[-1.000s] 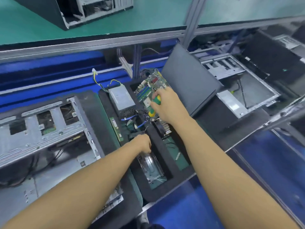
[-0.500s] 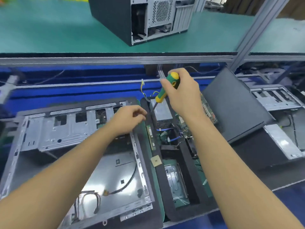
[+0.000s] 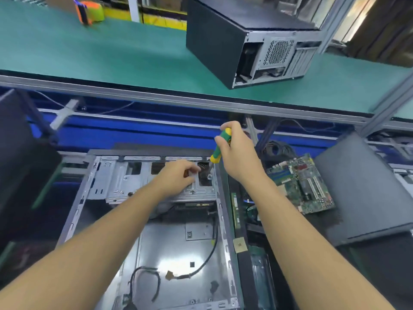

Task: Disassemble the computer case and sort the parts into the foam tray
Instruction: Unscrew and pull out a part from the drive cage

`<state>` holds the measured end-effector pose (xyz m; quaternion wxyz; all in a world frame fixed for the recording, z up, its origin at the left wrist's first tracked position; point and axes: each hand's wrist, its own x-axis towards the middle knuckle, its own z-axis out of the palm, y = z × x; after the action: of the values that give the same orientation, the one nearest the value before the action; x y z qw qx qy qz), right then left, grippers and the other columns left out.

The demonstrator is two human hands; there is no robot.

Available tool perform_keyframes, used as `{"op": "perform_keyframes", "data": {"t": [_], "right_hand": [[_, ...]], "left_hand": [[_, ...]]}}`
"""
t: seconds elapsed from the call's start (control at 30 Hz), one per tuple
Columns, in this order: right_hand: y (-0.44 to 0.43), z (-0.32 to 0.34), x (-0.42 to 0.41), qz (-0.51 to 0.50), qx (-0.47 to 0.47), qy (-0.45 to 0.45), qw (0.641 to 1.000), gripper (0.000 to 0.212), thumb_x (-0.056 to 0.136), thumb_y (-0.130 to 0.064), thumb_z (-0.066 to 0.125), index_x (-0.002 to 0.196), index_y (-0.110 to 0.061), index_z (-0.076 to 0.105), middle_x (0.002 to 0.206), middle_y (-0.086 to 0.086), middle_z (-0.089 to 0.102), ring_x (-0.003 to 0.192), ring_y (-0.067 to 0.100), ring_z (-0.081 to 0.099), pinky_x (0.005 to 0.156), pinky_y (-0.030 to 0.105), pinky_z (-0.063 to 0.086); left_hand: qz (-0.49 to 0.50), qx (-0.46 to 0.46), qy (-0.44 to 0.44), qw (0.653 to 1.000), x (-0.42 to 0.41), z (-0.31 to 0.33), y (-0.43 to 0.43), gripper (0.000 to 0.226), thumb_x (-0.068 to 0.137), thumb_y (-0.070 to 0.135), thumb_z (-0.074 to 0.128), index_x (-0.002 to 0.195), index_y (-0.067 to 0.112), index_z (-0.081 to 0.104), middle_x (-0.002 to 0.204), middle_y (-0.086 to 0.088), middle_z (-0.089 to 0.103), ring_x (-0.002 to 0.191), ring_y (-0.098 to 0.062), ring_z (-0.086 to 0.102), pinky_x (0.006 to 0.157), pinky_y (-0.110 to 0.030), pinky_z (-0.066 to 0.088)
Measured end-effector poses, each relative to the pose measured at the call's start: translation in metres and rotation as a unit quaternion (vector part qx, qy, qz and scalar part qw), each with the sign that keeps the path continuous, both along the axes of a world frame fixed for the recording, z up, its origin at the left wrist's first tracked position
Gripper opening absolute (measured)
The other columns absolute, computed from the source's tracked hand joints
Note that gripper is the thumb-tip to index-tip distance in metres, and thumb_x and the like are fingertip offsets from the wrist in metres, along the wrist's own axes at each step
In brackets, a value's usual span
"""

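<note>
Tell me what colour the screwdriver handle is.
Green and yellow stripes; the head view shows the screwdriver gripped in the right hand.

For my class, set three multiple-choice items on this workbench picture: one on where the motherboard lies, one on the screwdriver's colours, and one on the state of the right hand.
1. Where does the motherboard lie relative to the open computer case?
A. inside it
B. to its right
C. on top of it

2. The screwdriver handle is:
A. red and black
B. blue and white
C. green and yellow

3. The right hand:
A. grips the screwdriver
B. lies flat and empty
C. makes an empty fist

Answers:
1 B: the board lies beyond the case's right wall.
2 C: the handle is green with yellow parts.
3 A: its fingers wrap the handle.
</note>
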<state>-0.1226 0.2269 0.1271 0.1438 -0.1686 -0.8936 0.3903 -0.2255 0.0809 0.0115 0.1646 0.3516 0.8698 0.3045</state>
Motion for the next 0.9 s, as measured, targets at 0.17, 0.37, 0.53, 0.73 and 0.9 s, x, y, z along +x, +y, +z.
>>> {"op": "perform_keyframes", "data": {"t": [0.17, 0.37, 0.53, 0.73, 0.9], "right_hand": [[0.012, 0.0, 0.008, -0.005, 0.03, -0.029, 0.999, 0.02, 0.106, -0.028, 0.046, 0.125, -0.021, 0.044, 0.103, 0.01, 0.054, 0.082, 0.024, 0.049, 0.061, 0.029, 0.033], [0.015, 0.002, 0.013, 0.006, 0.033, -0.04, 0.999, 0.019, 0.106, -0.028, 0.046, 0.124, -0.022, 0.044, 0.095, 0.004, 0.053, 0.074, 0.018, 0.047, 0.056, 0.028, 0.032], [0.013, -0.003, 0.015, 0.013, 0.018, -0.044, 0.999, 0.018, 0.106, -0.026, 0.047, 0.122, -0.02, 0.044, 0.09, 0.0, 0.051, 0.074, 0.018, 0.046, 0.057, 0.027, 0.032], [0.008, -0.006, 0.015, 0.022, 0.022, -0.045, 0.999, 0.019, 0.105, -0.026, 0.048, 0.123, -0.02, 0.045, 0.102, 0.007, 0.058, 0.082, 0.023, 0.054, 0.068, 0.031, 0.039], [0.005, -0.005, 0.014, 0.039, 0.03, -0.035, 0.998, 0.019, 0.105, -0.026, 0.05, 0.122, -0.02, 0.047, 0.102, 0.006, 0.059, 0.086, 0.024, 0.057, 0.069, 0.033, 0.043]], "left_hand": [[-0.037, 0.023, -0.021, 0.999, 0.007, -0.002, 0.008, 0.033, 0.093, 0.01, 0.06, 0.118, 0.029, 0.069, 0.101, 0.017, 0.068, 0.083, 0.003, 0.06, 0.073, -0.011, 0.044], [-0.076, 0.048, -0.035, 0.995, 0.019, -0.01, 0.02, 0.026, 0.09, 0.021, 0.071, 0.115, 0.026, 0.071, 0.1, 0.02, 0.066, 0.093, 0.005, 0.059, 0.081, -0.006, 0.041], [-0.057, 0.053, -0.047, 0.996, 0.019, -0.017, 0.022, 0.017, 0.089, 0.023, 0.071, 0.094, 0.039, 0.07, 0.087, 0.027, 0.066, 0.085, 0.013, 0.059, 0.074, -0.007, 0.04], [-0.038, 0.068, -0.047, 0.996, 0.021, -0.019, 0.023, 0.019, 0.089, 0.023, 0.072, 0.086, 0.042, 0.069, 0.081, 0.029, 0.066, 0.083, 0.019, 0.057, 0.067, -0.001, 0.038], [-0.041, 0.079, -0.053, 0.995, 0.021, -0.02, 0.023, 0.023, 0.09, 0.025, 0.072, 0.082, 0.045, 0.066, 0.083, 0.019, 0.071, 0.08, 0.01, 0.06, 0.066, -0.002, 0.039]]}}
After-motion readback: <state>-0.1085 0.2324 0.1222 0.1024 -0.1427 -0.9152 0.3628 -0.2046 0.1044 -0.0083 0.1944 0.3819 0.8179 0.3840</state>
